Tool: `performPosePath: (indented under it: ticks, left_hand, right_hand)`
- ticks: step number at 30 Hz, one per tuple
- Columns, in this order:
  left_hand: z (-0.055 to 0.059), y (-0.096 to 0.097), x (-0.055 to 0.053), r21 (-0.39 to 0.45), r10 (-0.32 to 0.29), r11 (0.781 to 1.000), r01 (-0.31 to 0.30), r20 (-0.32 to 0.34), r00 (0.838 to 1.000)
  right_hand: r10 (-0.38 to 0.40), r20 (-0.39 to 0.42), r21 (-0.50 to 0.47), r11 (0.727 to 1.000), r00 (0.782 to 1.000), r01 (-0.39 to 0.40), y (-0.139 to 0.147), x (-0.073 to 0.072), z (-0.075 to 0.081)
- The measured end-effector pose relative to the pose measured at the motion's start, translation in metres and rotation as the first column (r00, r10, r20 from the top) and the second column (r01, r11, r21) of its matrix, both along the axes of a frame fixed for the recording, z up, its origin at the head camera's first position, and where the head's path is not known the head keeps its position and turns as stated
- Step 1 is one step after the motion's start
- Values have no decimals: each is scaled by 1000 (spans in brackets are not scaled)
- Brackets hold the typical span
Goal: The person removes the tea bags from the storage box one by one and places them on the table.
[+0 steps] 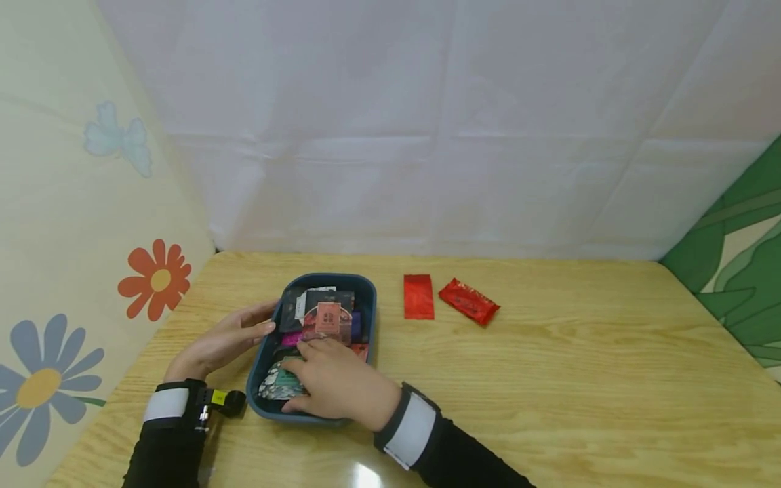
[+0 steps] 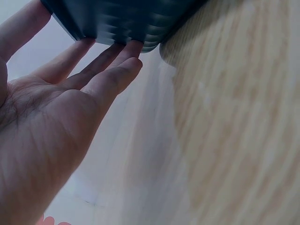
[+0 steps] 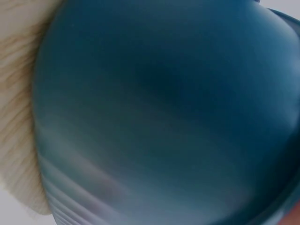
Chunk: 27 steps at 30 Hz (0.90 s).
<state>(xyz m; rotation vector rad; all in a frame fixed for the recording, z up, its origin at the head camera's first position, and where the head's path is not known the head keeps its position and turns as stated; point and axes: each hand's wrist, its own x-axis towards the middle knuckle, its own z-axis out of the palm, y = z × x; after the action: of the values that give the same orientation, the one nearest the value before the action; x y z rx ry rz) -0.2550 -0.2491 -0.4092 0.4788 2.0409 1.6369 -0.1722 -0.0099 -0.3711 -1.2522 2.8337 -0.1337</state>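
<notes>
A dark blue plastic basket [image 1: 373,305] stands on the table, filled with flat packets. My left hand [image 1: 228,342] touches its left side from outside; the left wrist view shows the extended fingers against the basket wall [image 2: 117,18]. Over the near part of the basket reaches my right hand [image 1: 342,379], its fingers spread on a green floral packet [image 1: 281,381]. Beyond those fingers lies a dark packet with a red label [image 1: 328,317]. The basket's outer wall [image 3: 154,93] fills most of the right wrist view, where the right fingers are hidden.
To the right of the basket, a flat red packet [image 1: 418,297] and a plumper red wrapped packet [image 1: 469,301] lie on the wooden table [image 1: 549,386]. A white sheet [image 1: 427,135] hangs behind the table. A floral panel [image 1: 67,237] borders the left.
</notes>
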Motion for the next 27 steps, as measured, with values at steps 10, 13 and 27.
performPosePath:
  ticks: [10,13,27]
  left_hand:
    - [0,0,0,-1,1,1000,-1,-3,1000]
    - [0,0,0,-1,2,1000,-2,-4,1000]
    - [1,1,1,2,2,1000,-2,-9,1000]
  right_hand:
    - [-13,-27,18,1000,1000,14,0,1,-1]
    - [-18,-31,22,1000,999,18,0,2,-1]
    - [17,-148,13,1000,989,-15,2,-2,-1]
